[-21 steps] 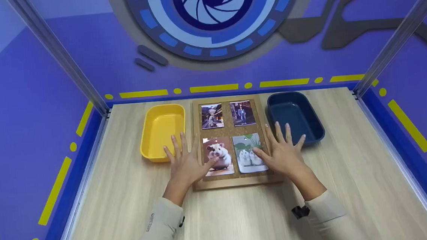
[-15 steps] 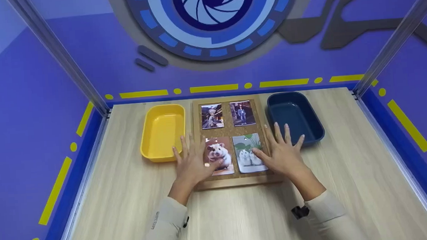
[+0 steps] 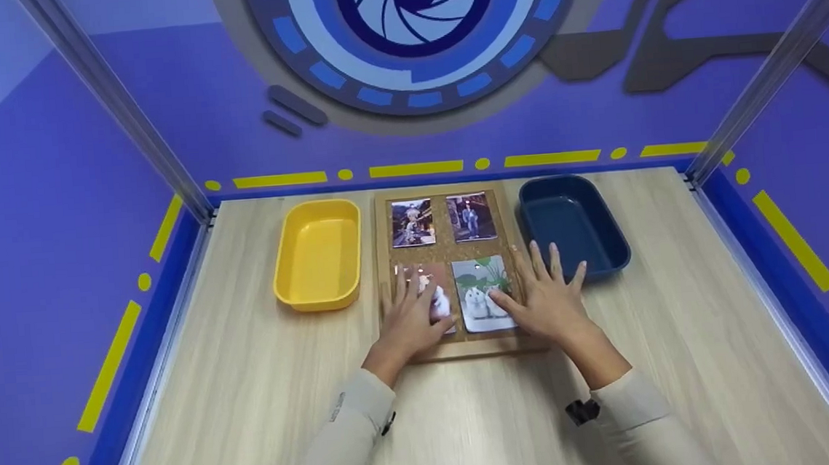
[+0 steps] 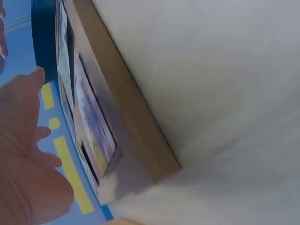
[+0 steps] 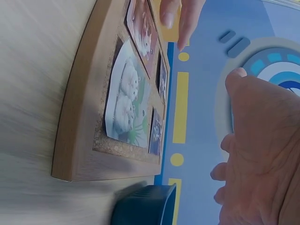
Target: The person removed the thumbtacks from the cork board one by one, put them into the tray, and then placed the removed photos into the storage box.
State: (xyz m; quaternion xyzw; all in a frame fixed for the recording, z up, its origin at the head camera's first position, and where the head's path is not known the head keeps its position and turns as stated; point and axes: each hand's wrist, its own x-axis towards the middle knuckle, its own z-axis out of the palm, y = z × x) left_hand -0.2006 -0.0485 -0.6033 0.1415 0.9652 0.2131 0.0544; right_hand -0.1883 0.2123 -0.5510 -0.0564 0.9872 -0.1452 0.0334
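Note:
A cork board in a wooden frame (image 3: 466, 349) lies on the table with photos on it. My left hand (image 3: 412, 326) hovers over the lower left photo, a single hamster (image 5: 142, 33), and partly hides it in the head view. Over the board's right edge is my right hand (image 3: 552, 307), its thumb above the lower right photo of two white animals and green leaves (image 3: 476, 302). Both hands have spread, fairly straight fingers and hold nothing. The wrist views show a gap between each hand and the board. Two smaller photos of a person (image 3: 412, 224) fill the upper row.
A yellow tray (image 3: 320, 297) stands left of the board. To the right, close beside the frame, is a dark blue tray (image 3: 616, 251). Purple walls (image 3: 408, 142) with yellow dashes enclose the table (image 3: 250, 390) at the back and sides.
My left hand has moved right, from between the yellow tray and the board to over the hamster photo. My right hand has hardly moved. The photos and trays stay put.

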